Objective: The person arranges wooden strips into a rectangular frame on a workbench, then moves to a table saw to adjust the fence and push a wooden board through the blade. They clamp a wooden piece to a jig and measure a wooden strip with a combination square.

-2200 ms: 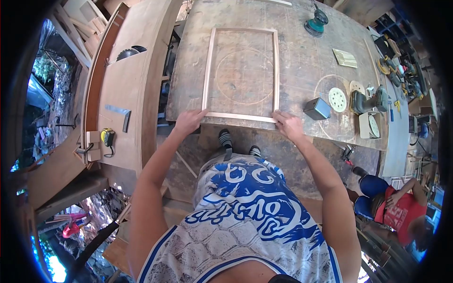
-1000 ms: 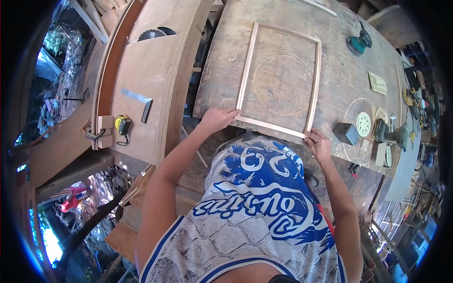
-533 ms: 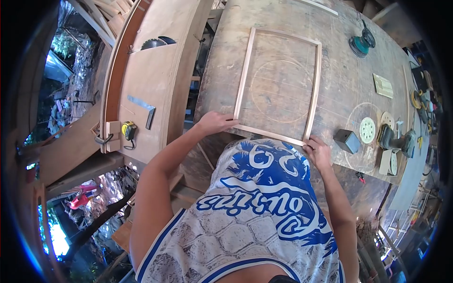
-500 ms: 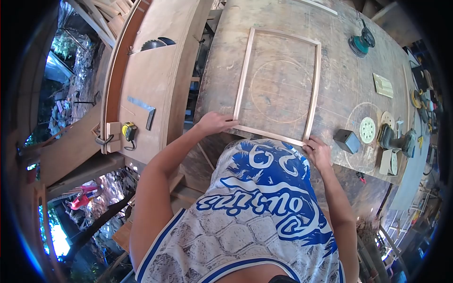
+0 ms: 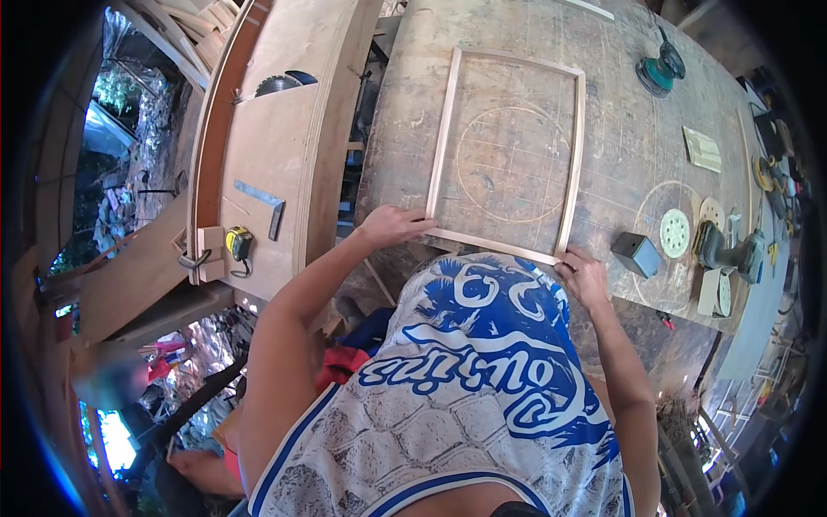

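Observation:
A thin rectangular wooden frame (image 5: 443, 138) lies flat on the worn plywood worktable (image 5: 401, 129), its near rail close to the table's front edge and to my shirt. My left hand (image 5: 398, 226) is closed at the near left corner, fingertips over the wood. At the near right corner, my right hand (image 5: 583, 274) pinches the frame between thumb and fingers. Through the frame's opening shows a circle drawn on the tabletop. Just right of my right hand sits a dark box-shaped block (image 5: 636, 253).
A green sander (image 5: 660, 71), sanding discs (image 5: 674, 233) and another power tool (image 5: 732, 252) rest on the right. At left, a saw blade (image 5: 280, 84) protrudes from a plywood table holding a square (image 5: 274, 215) and tape measure (image 5: 239, 242). Another person's limb (image 5: 207, 472) shows low left.
Another person, in red and dark clothing, has come into view behind my left arm at the lower left. My hands and the wooden frame have hardly moved; the view has shifted slightly.

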### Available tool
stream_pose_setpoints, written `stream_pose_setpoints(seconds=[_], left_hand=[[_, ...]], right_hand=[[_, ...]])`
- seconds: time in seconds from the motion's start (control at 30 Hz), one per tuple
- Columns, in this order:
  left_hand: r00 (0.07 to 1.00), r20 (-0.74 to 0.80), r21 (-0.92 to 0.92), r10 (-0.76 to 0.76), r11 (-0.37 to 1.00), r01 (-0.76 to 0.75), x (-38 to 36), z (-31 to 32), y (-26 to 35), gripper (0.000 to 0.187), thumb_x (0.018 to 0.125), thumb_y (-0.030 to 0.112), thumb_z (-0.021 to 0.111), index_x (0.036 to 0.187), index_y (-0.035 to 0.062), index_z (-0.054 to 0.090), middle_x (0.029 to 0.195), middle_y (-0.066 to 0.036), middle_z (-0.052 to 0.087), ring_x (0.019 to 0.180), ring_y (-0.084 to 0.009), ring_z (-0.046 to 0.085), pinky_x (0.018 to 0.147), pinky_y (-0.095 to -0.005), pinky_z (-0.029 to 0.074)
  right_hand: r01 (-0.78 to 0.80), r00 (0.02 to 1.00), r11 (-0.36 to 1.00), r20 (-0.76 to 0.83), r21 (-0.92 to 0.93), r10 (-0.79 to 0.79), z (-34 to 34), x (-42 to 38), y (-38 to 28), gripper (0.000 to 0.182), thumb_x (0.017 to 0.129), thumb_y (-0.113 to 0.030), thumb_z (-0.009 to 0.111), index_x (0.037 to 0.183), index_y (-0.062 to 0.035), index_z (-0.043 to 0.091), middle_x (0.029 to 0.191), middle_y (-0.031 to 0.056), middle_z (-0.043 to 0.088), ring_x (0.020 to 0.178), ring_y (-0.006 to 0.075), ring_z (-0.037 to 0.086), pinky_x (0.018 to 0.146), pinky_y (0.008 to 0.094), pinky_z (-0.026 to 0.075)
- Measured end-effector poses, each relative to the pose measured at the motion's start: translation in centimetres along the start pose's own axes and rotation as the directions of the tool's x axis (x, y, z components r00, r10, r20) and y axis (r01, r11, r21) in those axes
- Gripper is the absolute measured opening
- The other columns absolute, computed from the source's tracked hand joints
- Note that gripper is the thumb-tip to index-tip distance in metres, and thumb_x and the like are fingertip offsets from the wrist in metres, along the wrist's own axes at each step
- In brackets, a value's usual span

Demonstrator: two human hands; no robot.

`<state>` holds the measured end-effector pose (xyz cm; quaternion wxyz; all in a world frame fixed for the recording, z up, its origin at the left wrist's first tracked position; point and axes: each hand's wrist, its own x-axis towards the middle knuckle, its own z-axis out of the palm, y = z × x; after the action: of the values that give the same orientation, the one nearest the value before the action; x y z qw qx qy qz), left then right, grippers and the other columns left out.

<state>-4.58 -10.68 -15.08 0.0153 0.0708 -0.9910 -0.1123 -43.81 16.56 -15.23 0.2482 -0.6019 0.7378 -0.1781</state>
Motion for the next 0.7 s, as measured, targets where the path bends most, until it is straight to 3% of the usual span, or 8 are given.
stream_pose_setpoints(seconds=[0.17, 0.37, 0.5, 0.6, 0.7], left_hand=[[1.000, -0.001, -0.023, -0.003, 1.000, 0.003, 0.0, -0.2, -0.1, 0.042, 0.082, 0.031, 0.075, 0.121, 0.0218, 0.066, 0.106, 0.000, 0.069, 0.077, -0.0198, 0.072, 0.063, -0.0344, 0.059], [1.000, 0.004, -0.048, -0.015, 0.999, 0.015, -0.1, 0.3, -0.3, 0.037, 0.085, 0.031, 0.072, 0.120, 0.0218, 0.065, 0.101, 0.001, 0.063, 0.074, -0.0206, 0.070, 0.060, -0.0357, 0.057], [0.990, 0.100, -0.056, -0.100, 0.993, 0.106, 0.1, 0.3, 0.1, 0.040, 0.081, 0.025, 0.074, 0.120, 0.0202, 0.066, 0.106, -0.003, 0.067, 0.077, -0.0244, 0.070, 0.063, -0.0377, 0.058], [0.967, 0.164, -0.038, -0.195, 0.978, 0.204, 1.2, -0.3, 1.4, 0.045, 0.080, 0.025, 0.073, 0.123, 0.0180, 0.063, 0.102, -0.006, 0.066, 0.076, -0.0273, 0.070, 0.063, -0.0401, 0.057], [0.933, 0.181, -0.014, -0.312, 0.947, 0.320, 2.1, -0.4, 2.8, 0.060, 0.077, 0.027, 0.073, 0.133, 0.0149, 0.055, 0.102, -0.010, 0.066, 0.079, -0.0325, 0.070, 0.065, -0.0434, 0.057]], right_hand=[[0.004, 1.000, 1.000, 0.007, -0.009, -0.004, -0.1, 0.1, 0.0, 0.025, 0.083, -0.024, 0.079, 0.106, -0.0134, 0.078, 0.119, 0.0137, 0.072, 0.096, 0.0335, 0.072, 0.082, 0.0409, 0.060], [0.013, 1.000, 1.000, -0.007, -0.011, -0.014, 0.0, 0.3, 0.1, 0.025, 0.081, -0.023, 0.079, 0.104, -0.0127, 0.078, 0.116, 0.0124, 0.073, 0.094, 0.0326, 0.073, 0.082, 0.0405, 0.060], [-0.024, 0.997, 1.000, -0.076, -0.019, 0.022, 1.2, 0.1, 0.2, 0.022, 0.076, -0.019, 0.081, 0.097, -0.0149, 0.079, 0.114, 0.0082, 0.072, 0.097, 0.0308, 0.071, 0.082, 0.0413, 0.058], [0.080, 0.984, 0.993, -0.149, -0.091, -0.093, 0.4, 0.2, -0.9, 0.021, 0.072, -0.017, 0.081, 0.093, -0.0134, 0.078, 0.116, 0.0093, 0.070, 0.106, 0.0326, 0.067, 0.087, 0.0409, 0.056], [0.099, 0.977, 0.989, -0.176, -0.105, -0.117, 0.1, 0.1, -2.1, 0.022, 0.071, -0.018, 0.081, 0.090, -0.0090, 0.074, 0.126, 0.0177, 0.062, 0.124, 0.0388, 0.054, 0.103, 0.0489, 0.044]])
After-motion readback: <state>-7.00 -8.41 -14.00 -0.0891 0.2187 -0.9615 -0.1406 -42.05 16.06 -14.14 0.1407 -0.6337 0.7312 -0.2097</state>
